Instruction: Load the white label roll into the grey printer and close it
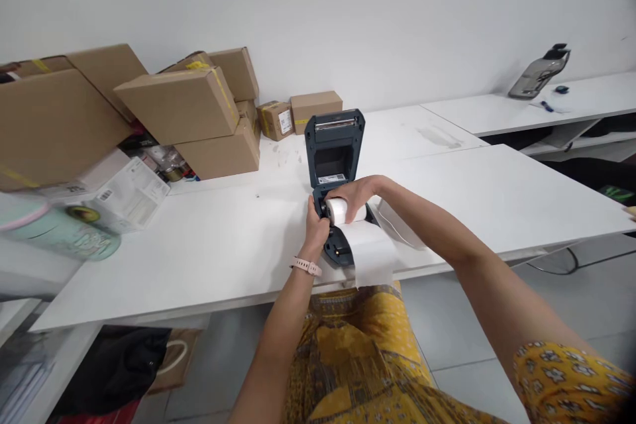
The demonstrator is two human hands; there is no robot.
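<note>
A dark label printer (334,152) stands on the white table with its lid raised. Inside its lower half lies a white paper roll (338,211), and a loose strip of paper (371,255) hangs from it over the front edge. My right hand (356,196) is wrapped over the top of the roll. At the printer's left side, my left hand (317,228) grips the housing beside the roll's end, with a pink band on the wrist.
Cardboard boxes (183,106) are stacked at the left, near a white box (129,192) and a mint tumbler (64,232). Two small boxes (316,109) sit behind the printer. A cable (397,228) lies right of it. A bottle (539,73) lies far right.
</note>
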